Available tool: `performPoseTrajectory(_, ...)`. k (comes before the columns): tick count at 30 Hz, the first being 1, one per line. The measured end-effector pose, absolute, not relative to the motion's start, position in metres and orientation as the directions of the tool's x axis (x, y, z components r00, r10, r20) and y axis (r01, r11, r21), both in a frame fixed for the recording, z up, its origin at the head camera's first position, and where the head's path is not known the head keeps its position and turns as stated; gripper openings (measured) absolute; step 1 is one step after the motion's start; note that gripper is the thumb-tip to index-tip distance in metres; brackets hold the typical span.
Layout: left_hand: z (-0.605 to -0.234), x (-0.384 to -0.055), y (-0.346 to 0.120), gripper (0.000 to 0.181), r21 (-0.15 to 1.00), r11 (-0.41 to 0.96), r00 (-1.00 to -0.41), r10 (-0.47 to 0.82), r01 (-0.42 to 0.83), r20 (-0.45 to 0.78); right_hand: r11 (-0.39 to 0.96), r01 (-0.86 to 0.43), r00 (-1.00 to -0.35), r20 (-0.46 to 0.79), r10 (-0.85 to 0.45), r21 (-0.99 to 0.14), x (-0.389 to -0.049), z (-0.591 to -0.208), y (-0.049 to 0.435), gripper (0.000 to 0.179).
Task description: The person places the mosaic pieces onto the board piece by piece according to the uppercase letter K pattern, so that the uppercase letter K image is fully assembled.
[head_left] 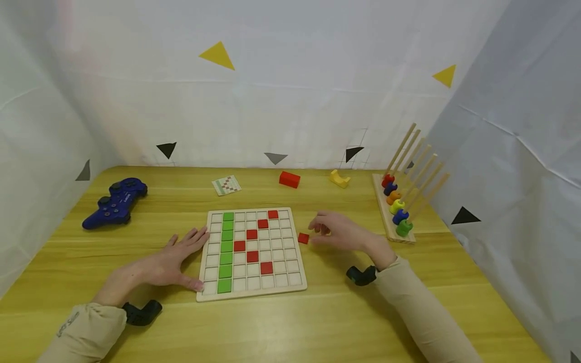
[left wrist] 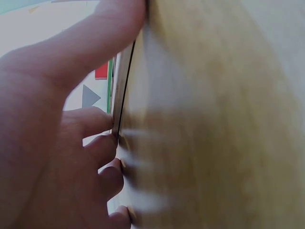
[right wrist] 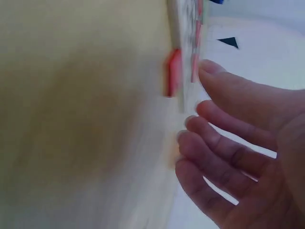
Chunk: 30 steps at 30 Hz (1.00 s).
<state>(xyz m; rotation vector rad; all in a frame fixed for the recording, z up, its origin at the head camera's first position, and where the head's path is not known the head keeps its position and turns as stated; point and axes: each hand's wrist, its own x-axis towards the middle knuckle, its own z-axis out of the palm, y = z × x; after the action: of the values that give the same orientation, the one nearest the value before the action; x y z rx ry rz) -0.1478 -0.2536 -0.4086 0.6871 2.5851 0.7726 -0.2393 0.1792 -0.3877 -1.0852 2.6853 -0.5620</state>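
Note:
A wooden grid board (head_left: 277,244) lies flat on the table, with a column of green square tiles (head_left: 225,258) and several red square tiles (head_left: 251,234) in its cells. My left hand (head_left: 170,262) rests at the board's left edge, fingers spread, the thumb at its lower left corner. One loose red tile (head_left: 303,238) lies beside the board's right edge. Just right of that tile is my right hand (head_left: 340,232), its fingers loosely bent and holding nothing. In the right wrist view the red tile (right wrist: 174,73) sits apart from the fingertips.
A blue game controller (head_left: 115,202) lies at the left. Behind the board are a patterned card (head_left: 226,185), a red block (head_left: 289,179) and a yellow curved piece (head_left: 339,179). A wooden peg stand (head_left: 391,222) with coloured beads stands at the right.

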Motion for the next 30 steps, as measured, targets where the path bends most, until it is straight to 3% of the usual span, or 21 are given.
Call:
performPoseTrajectory(6, -0.409, -0.146, -0.255, 0.118, 0.599, 0.727, -0.816, 0.542, 0.336, -0.200, 0.685, -0.614, -0.723, -0.069, -0.688, -0.394, -0.241, -0.402, 0.176, 0.030)
performPoseTrajectory(13, -0.410, -0.148, -0.255, 0.119, 0.590, 0.729, -0.819, 0.542, 0.347, -0.189, 0.666, -0.646, -0.717, -0.002, -0.697, -0.374, -0.238, -0.408, 0.169, 0.033)
performPoseTrajectory(30, -0.410, -0.150, -0.255, 0.119, 0.580, 0.736, -0.818, 0.541, 0.348, -0.196, 0.662, -0.651, -0.712, -0.003, -0.702, -0.372, -0.235, -0.405, 0.169, 0.020)
